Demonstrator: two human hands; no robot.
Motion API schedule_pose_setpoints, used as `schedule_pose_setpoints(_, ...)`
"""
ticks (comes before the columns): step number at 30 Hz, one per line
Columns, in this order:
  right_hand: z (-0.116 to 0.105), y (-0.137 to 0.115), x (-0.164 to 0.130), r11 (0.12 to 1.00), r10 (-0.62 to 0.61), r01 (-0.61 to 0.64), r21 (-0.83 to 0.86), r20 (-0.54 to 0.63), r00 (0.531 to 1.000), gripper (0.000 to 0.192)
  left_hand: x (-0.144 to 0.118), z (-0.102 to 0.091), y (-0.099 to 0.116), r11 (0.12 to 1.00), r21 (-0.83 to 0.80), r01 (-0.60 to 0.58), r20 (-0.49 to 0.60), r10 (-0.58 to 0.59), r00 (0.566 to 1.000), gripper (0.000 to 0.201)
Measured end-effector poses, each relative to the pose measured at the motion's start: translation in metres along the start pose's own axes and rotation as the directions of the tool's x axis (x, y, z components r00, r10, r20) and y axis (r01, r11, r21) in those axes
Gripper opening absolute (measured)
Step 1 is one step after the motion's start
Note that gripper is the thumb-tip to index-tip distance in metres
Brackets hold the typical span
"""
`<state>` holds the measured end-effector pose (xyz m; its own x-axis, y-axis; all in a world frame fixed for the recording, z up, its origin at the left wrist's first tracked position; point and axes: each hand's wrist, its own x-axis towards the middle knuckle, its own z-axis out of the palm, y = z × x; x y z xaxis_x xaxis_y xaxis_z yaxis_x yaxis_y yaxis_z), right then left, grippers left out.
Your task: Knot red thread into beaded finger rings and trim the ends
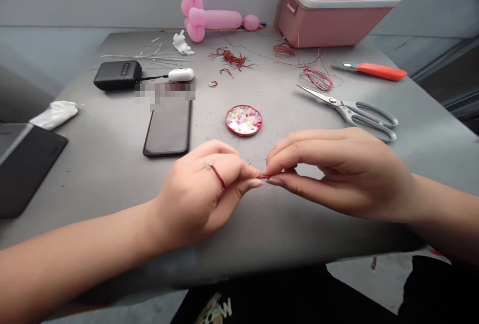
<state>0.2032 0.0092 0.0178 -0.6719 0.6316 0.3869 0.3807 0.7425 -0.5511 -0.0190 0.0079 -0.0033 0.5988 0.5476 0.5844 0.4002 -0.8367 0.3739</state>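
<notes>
My left hand [205, 189] and my right hand [337, 169] meet near the table's front edge. Between their fingertips runs a short piece of thin red cord [263, 177], pinched from both sides. Most of it is hidden by the fingers. Around a finger of my left hand lies another bit of red cord [217, 175] with a pale round bead [208, 164] at its upper end. Just beyond the hands sits a round red-rimmed dish [244, 133] of small coloured beads [243, 117].
Scissors [346, 109] and an orange-handled cutter [381, 71] lie right, near loose red cord [318, 79]. A phone [168, 127] and black power bank [118, 75] are left. Red cord scraps [234, 58], a pink balloon figure [220, 19] and a pink bin [333, 25] stand farther back.
</notes>
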Motion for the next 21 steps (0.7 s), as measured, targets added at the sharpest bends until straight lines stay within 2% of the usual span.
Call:
schedule_pose_setpoints(5,0.007,-0.003,-0.006,0.989,-0.02,0.011,-0.149,-0.058,0.998,0.008,-0.001,0.001,0.008,0.999,0.005,0.052,-0.015,-0.052,0.999,0.01)
schedule_pose_setpoints(8,0.013,-0.006,-0.009,0.985,-0.028,0.013,-0.17,-0.089,0.996,0.011,-0.004,0.003,0.014,0.997,-0.003,0.083,-0.01,-0.083,0.997,0.012)
schedule_pose_setpoints(13,0.016,-0.01,-0.008,0.979,-0.029,0.01,-0.204,-0.091,0.995,0.013,-0.006,0.005,0.016,0.997,0.043,0.058,-0.026,-0.057,0.998,0.015)
schedule_pose_setpoints(15,0.012,-0.01,-0.005,0.992,0.052,-0.06,-0.111,-0.077,0.996,0.011,-0.005,0.004,0.015,0.995,0.023,0.095,-0.019,-0.095,0.995,0.014)
schedule_pose_setpoints(17,0.008,-0.009,-0.001,0.981,0.181,-0.177,0.084,-0.031,0.983,0.006,-0.004,0.003,0.014,0.989,-0.029,0.145,-0.012,-0.146,0.989,0.012)
schedule_pose_setpoints(19,0.006,-0.006,0.002,0.918,0.28,-0.279,0.282,0.037,0.959,0.005,-0.003,0.002,0.013,0.983,-0.067,0.169,-0.015,-0.17,0.985,0.011)
schedule_pose_setpoints(21,0.006,-0.004,0.004,0.869,0.317,-0.319,0.379,0.069,0.946,0.004,-0.003,0.002,0.013,0.984,-0.064,0.167,-0.017,-0.168,0.986,0.012)
